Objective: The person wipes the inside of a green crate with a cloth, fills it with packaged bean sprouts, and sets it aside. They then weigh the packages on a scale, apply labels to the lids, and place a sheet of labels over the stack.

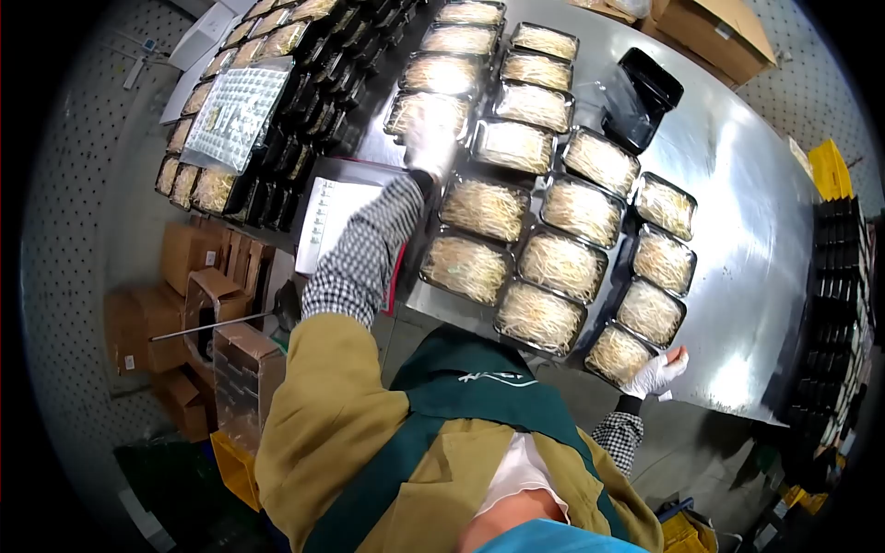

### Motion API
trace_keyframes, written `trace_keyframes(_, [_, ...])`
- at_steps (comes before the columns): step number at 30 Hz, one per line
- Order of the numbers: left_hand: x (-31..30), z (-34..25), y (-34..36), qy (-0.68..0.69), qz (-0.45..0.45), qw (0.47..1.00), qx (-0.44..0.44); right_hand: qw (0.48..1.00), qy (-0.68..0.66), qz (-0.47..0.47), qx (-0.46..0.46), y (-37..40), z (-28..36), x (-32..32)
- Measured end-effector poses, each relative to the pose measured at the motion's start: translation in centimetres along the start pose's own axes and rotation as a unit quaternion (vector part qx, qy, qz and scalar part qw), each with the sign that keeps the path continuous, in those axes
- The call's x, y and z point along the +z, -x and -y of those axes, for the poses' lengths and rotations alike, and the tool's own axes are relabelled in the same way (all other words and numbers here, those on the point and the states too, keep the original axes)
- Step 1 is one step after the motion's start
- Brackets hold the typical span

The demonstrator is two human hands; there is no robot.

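Left hand [431,147]: gloved in white, at the end of a checked sleeve, reaching far forward. Blurred, so cannot tell how far the fingers are spread or whether anything is gripped. Laid over the near edge of the far tray [419,103].

Far tray: shallow and black, packed with pale, stringy sprouts under a glossy clear film. Partly under the palm, with most of it beyond the fingertips. More filled trays [562,265] of the same look on the thumb side of that hand and back toward the wrist, close together in rows. Paper sheet [327,217] just outside the forearm, on the side away from the rows.

Right hand [656,373]: also in a white glove, low at the near edge of the steel table [747,230]. Fingers loosely extended and a little apart, holding nothing. Fingertips pointing away from the body, over bare metal.

Near tray [616,353]: same black rim, same heap of pale sprouts under film, last in its row. Just beside the right hand on its thumb side, next to the knuckles; touching or barely apart, cannot tell.

Empty black trays [645,88], tipped on their sides, well beyond both hands.
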State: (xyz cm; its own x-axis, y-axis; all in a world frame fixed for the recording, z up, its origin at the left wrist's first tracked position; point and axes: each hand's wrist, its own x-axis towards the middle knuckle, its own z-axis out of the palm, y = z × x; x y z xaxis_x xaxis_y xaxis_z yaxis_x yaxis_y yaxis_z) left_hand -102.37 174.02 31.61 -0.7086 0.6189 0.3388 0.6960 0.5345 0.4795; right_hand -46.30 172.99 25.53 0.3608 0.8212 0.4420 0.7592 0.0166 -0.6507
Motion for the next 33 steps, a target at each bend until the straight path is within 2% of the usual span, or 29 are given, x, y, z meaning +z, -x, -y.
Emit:
trace_keyframes(1, [-0.4, 1.7, -3.2, -0.04, -0.017, 0.998, -0.049, 0.999, -0.035, 0.035, -0.009, -0.5, 2.2, 1.2])
trace_keyframes(3, [0.2, 5.1, -8.2, -0.083, 0.039, 0.983, -0.161, 0.981, -0.158, 0.107, -0.023, -1.3, 7.8, 4.6])
trace_keyframes(5, [2.1, 8.6, -12.2, -0.055, 0.12, 0.966, -0.221, 0.973, -0.146, 0.13, -0.12, -1.8, 13.5, 9.1])
trace_keyframes(6, [3.0, 9.8, -13.5, -0.021, 0.143, 0.958, -0.246, 0.96, -0.169, 0.192, -0.113, -2.3, 16.3, 11.3])
trace_keyframes(7, [0.6, 8.0, -12.9, 0.076, 0.137, 0.97, -0.184, 0.942, -0.191, 0.254, -0.106, -2.9, 19.3, 13.8])
trace_keyframes(9, [4.3, 11.5, -14.0, 0.08, 0.089, 0.978, -0.17, 0.92, -0.219, 0.255, -0.202, -3.7, 25.7, 19.4])
trace_keyframes(10, [1.9, 9.7, -14.4, 0.127, 0.113, 0.959, -0.227, 0.914, -0.21, 0.261, -0.228, -4.0, 29.3, 22.2])
trace_keyframes(12, [2.7, 12.1, -15.0, 0.217, 0.076, 0.966, -0.12, 0.907, -0.195, 0.271, -0.257, -4.6, 34.9, 29.7])
trace_keyframes(14, [2.8, 14.1, -15.9, 0.14, 0.034, 0.983, -0.115, 0.898, -0.192, 0.299, -0.261, -4.9, 40.5, 36.2])
trace_keyframes(15, [1.2, 14.3, -16.2, 0.156, 0.014, 0.98, -0.124, 0.888, -0.195, 0.324, -0.26, -5.1, 43.7, 38.4])
trace_keyframes(17, [-5.6, 12.7, -15.9, 0.106, 0.024, 0.992, -0.068, 0.897, -0.169, 0.344, -0.22, -5.9, 45.5, 48.5])
trace_keyframes(19, [-8.2, 14.2, -16.0, 0.08, -0.02, 0.99, -0.112, 0.894, -0.102, 0.381, -0.213, -6.6, 48.8, 53.8])
trace_keyframes(20, [-8.6, 15.4, -15.9, 0.061, -0.067, 0.994, -0.067, 0.916, -0.085, 0.348, -0.183, -6.4, 50.2, 56.9])
trace_keyframes(21, [-8.6, 16.3, -15.8, 0.037, -0.106, 0.994, -0.011, 0.934, -0.066, 0.315, -0.154, -5.6, 52.1, 57.4])
trace_keyframes(22, [-8.6, 16.7, -15.8, 0.037, -0.087, 0.995, -0.026, 0.938, -0.057, 0.337, -0.062, -5.0, 53.6, 57.6])
trace_keyframes(25, [-7.3, 19.0, -16.1, 0.02, -0.07, 0.995, -0.07, 0.927, -0.016, 0.366, -0.076, -5.4, 53.3, 62.6])
trace_keyframes(26, [-6.7, 19.6, -16.1, 0.017, -0.073, 0.995, -0.069, 0.942, -0.025, 0.324, -0.083, -5.9, 51.8, 65.6])
trace_keyframes(28, [-5.4, 20.7, -16.0, -0.008, -0.057, 0.996, -0.07, 0.938, -0.052, 0.329, -0.097, -6.5, 51.3, 66.7])
trace_keyframes(31, [-3.8, 23.0, -16.8, 0.045, -0.033, 0.994, -0.097, 0.916, -0.134, 0.362, -0.111, -8.4, 51.4, 66.1])
trace_keyframes(32, [-3.4, 23.4, -17.1, 0.046, -0.029, 0.992, -0.109, 0.889, -0.006, 0.315, -0.332, -8.5, 51.9, 64.4])
trace_keyframes(33, [-3.0, 23.7, -17.4, 0.048, -0.024, 0.991, -0.12, 0.802, 0.122, 0.249, -0.529, -8.1, 52.5, 62.6])
